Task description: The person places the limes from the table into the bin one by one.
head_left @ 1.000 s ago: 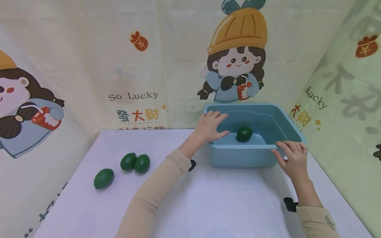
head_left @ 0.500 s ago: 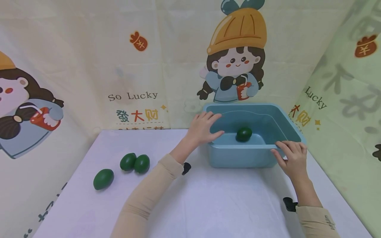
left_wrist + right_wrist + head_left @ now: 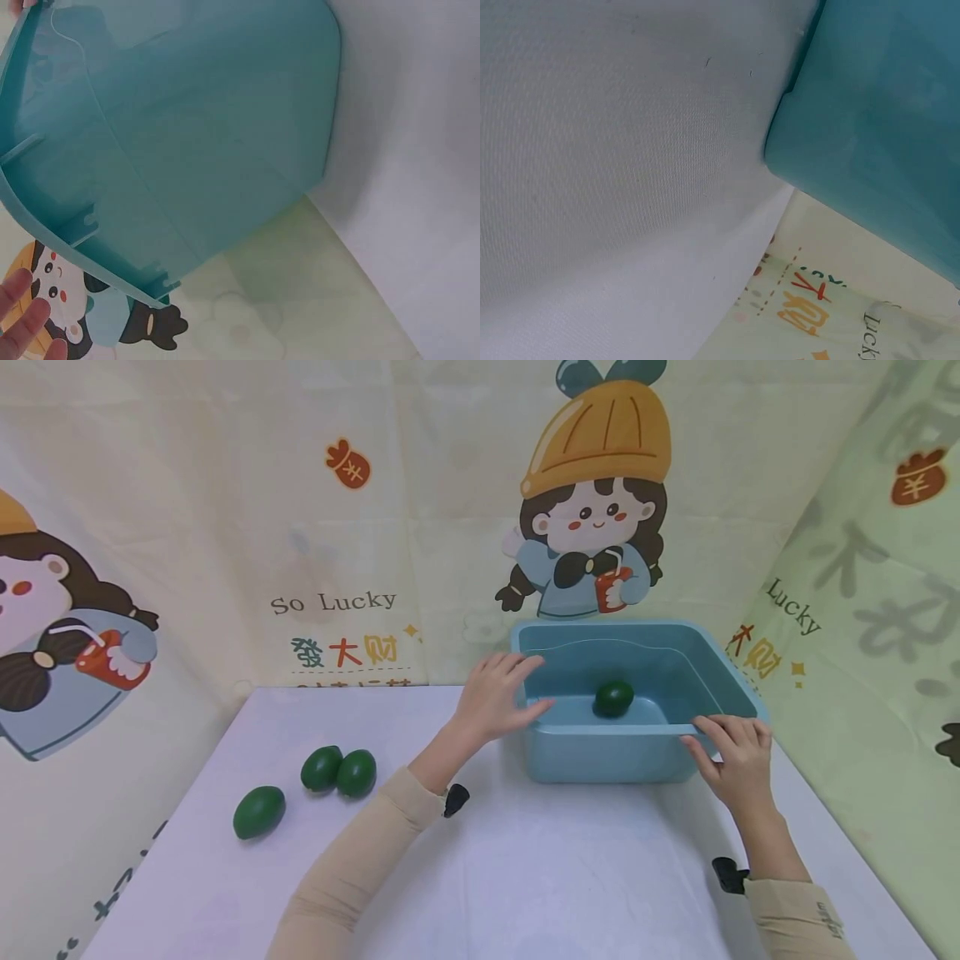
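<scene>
A light-blue plastic bin [image 3: 603, 757] stands at the back right of the table, with one dark green, smooth, egg-shaped fruit [image 3: 613, 699] on its floor. My right hand [image 3: 738, 764] grips the bin's front right corner, fingers over the rim and thumb against the outer wall. Beside the bin's left end is my left hand [image 3: 491, 697], fingers spread and holding nothing; its thumb overlaps the rim in the head view. In the left wrist view the bin's outer end wall [image 3: 202, 135] fills much of the picture, with a few fingertips [image 3: 26, 322] at lower left.
Several similar green fruits lie on the left of the white-covered table [image 3: 525, 877]: two side by side [image 3: 321, 769] and one alone [image 3: 259, 812] nearer the front left. A printed cloth [image 3: 450, 527] hangs behind the table and along both sides.
My left hand has drawn back leftward and slightly toward me from over the bin's left rim. My right hand, the bin and the fruits have stayed put.
</scene>
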The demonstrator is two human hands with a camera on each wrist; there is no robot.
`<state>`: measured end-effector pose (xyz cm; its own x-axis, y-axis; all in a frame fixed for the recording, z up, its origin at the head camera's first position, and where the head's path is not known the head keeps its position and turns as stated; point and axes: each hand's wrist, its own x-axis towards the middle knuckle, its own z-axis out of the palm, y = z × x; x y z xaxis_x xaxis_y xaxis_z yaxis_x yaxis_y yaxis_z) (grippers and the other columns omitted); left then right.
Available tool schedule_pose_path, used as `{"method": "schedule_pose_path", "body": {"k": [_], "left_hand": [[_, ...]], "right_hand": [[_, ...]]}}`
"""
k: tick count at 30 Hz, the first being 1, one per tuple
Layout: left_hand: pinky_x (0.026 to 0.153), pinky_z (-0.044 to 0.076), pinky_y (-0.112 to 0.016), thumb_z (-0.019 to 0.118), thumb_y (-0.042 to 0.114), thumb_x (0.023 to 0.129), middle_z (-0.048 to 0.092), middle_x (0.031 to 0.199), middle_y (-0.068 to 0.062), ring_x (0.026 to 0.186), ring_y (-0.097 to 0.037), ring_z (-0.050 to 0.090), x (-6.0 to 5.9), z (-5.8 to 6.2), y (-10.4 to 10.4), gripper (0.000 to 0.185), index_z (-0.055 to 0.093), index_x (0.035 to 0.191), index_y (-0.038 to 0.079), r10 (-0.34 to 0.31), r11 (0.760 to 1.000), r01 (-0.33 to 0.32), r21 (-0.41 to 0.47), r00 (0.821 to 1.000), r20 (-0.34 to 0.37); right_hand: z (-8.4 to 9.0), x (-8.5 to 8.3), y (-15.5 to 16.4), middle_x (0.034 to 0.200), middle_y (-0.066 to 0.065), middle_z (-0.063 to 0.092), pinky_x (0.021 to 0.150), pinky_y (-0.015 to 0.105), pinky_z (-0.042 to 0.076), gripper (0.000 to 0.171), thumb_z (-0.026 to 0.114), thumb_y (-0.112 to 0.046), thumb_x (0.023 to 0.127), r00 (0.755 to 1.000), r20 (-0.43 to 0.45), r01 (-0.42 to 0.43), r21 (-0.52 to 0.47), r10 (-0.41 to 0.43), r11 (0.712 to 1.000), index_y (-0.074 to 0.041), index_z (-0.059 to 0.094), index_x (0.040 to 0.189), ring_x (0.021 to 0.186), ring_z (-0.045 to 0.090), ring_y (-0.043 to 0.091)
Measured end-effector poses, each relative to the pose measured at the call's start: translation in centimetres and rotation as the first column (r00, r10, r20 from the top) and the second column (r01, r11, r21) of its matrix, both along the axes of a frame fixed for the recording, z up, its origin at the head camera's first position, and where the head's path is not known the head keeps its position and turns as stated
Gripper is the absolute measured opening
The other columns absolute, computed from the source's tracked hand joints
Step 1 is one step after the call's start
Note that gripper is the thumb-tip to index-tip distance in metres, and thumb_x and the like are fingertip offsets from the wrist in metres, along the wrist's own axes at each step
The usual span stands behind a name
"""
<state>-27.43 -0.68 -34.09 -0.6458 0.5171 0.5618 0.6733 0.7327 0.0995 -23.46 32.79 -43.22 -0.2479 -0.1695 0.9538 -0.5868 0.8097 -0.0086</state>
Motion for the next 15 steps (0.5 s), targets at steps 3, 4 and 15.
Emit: {"method": "schedule_pose_path", "body": {"k": [3,4,15], "left_hand": [[0.09,0.04,-0.039,0.064,0.046,0.079,0.059,0.111,-0.003,0.104,-0.021,0.052,0.2,-0.2,-0.5,0.053,0.056,0.122,0.016,0.005,1.0,-0.005,0.028,1.0,-0.019],[0.089,0.04,-0.039,0.064,0.046,0.079,0.059,0.11,-0.003,0.103,-0.021,0.052,0.2,-0.3,-0.6,0.052,0.056,0.121,0.016,0.008,0.999,-0.007,0.04,1.0,-0.029],[0.087,0.041,-0.04,0.068,0.04,0.076,0.06,0.109,-0.003,0.102,-0.021,0.054,1.1,-1.5,-2.8,0.051,0.058,0.118,0.012,-0.023,0.984,0.033,0.177,0.998,-0.055]], "right_hand": [[0.0,0.0,0.0,0.078,0.02,0.057,0.071,0.054,0.025,0.048,0.053,-0.046,0.088,1.0,-0.001,0.004,0.0,-0.004,1.0,0.001,0.063,0.085,0.074,0.048,0.039],[0.0,0.0,-0.1,0.078,0.02,0.057,0.071,0.054,0.025,0.049,0.052,-0.046,0.088,1.0,-0.003,0.004,0.001,-0.004,1.0,0.001,0.063,0.085,0.074,0.048,0.039],[0.0,0.0,-0.1,0.078,0.021,0.057,0.071,0.055,0.025,0.048,0.053,-0.045,0.088,1.0,-0.005,0.004,0.004,-0.004,1.0,0.001,0.063,0.085,0.073,0.048,0.039]]}}
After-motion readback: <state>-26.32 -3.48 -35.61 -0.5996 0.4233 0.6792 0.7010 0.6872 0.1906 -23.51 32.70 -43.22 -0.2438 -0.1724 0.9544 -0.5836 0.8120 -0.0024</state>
